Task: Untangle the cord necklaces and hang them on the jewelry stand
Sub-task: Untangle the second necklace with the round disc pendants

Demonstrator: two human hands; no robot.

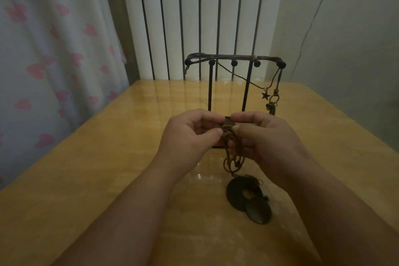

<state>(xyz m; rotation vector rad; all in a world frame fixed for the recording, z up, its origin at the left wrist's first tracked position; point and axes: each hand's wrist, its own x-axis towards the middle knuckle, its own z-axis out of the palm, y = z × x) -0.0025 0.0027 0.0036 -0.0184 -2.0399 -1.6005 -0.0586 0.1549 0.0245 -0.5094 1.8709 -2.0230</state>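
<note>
Head camera looks forward and down, close over the table [86,179]

jewelry stand [228,84] at table [86,168] centre, back toward wall; hung necklaces [269,93] on its right end; both hands just in front pinching cord tangle [230,136]; disc pendants [248,201] on table below

Two hands [190,134] [266,139], one stand [210,86], one cord tangle [229,131], two discs [235,197] [259,211].

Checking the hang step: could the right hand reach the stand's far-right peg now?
Probably yes: open air lies between the right hand and the far-right peg, though the hand pinches the tangled cords and hung necklaces already drape from that peg.
</note>
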